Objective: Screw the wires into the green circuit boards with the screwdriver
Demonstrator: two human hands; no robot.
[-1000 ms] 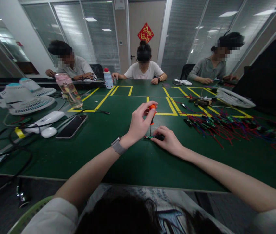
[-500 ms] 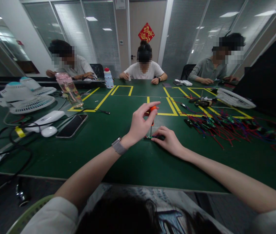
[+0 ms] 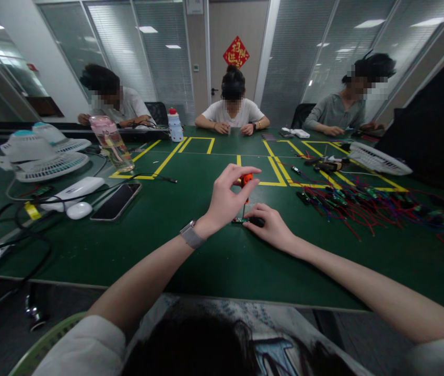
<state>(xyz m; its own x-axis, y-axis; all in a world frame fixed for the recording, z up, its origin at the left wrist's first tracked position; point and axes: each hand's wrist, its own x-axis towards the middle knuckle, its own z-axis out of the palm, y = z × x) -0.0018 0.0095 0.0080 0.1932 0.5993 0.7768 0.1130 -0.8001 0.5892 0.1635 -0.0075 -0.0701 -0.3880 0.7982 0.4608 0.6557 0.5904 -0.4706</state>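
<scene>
My left hand (image 3: 228, 193) grips the orange handle of a screwdriver (image 3: 247, 180) between thumb and fingers. The screwdriver stands nearly upright, and its thin shaft runs down to a small green circuit board (image 3: 240, 221) on the table. My right hand (image 3: 269, 225) is closed on the board's right end, where a black part (image 3: 257, 222) shows under the fingers. Whether the tip sits in a screw is too small to make out.
On the right lies a heap of circuit boards with red and blue wires (image 3: 347, 201). A phone (image 3: 116, 202), white fans (image 3: 49, 162), a pink-capped bottle (image 3: 112, 143) and cables are on the left. Yellow tape (image 3: 272, 169) marks the green table (image 3: 206, 261). Several people sit across.
The screwdriver handle has tilted slightly and my left fingers have shifted a little around it. My right hand stays on the board. The person opposite has brought their hands closer together.
</scene>
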